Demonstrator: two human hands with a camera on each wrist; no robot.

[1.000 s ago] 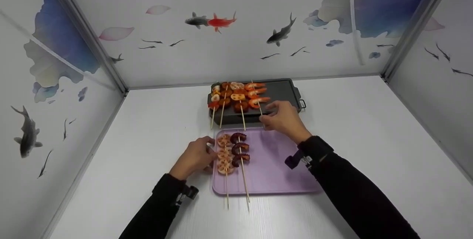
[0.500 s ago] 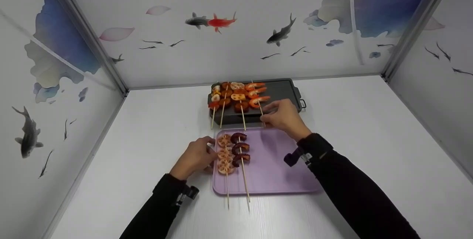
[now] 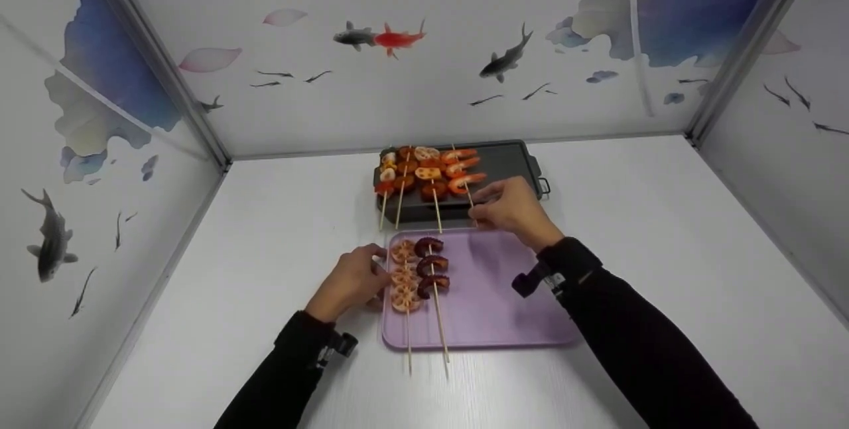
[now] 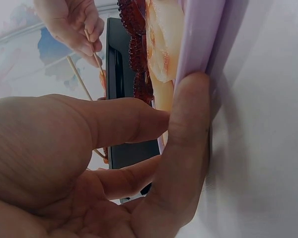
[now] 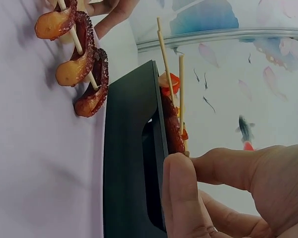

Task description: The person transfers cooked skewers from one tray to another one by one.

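White table (image 3: 285, 203), right hand (image 3: 514, 210) pinching shrimp skewer (image 3: 460, 185) on griddle (image 3: 501, 164) — left hand (image 3: 351, 278), fingers (image 4: 184, 129) pinching lilac tray (image 3: 504, 316) by its edge

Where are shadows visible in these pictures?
Head view: soft shadow on the purple tray, near the right hand; left wrist view: grey shadow on the white table, along the tray; right wrist view: faint shadows on the tray, beside the octopus skewer.

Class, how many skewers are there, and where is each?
6. On the black griddle, left to right: mixed skewer, brown-slice skewer, lotus-topped skewer, shrimp skewer in the right hand. On the purple tray: lotus skewer, octopus skewer. None seems hidden.
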